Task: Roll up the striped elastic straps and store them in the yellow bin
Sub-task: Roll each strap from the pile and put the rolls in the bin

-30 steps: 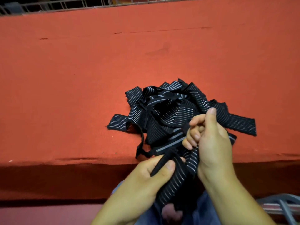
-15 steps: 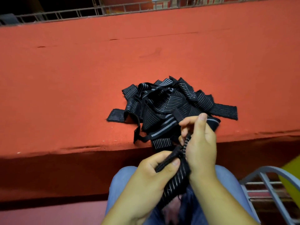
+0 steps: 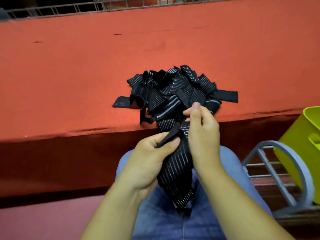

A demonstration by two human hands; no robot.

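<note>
Black striped strap (image 3: 174, 170) was gripped at its upper end by left hand (image 3: 152, 153) and right hand (image 3: 202, 129), its length hung lapward below the table's (image 3: 69, 75) near edge. The pile (image 3: 173, 89) was heaped there. The yellow bin (image 3: 303, 135) was parked right, nearer the right hand, behind a metal frame (image 3: 285, 153).

You draw the strap (image 3: 174, 172) farther off the pile (image 3: 173, 90) over your lap, your right hand (image 3: 202, 134) now clears the heap, and the yellow bin (image 3: 297, 135) comes into view.
</note>
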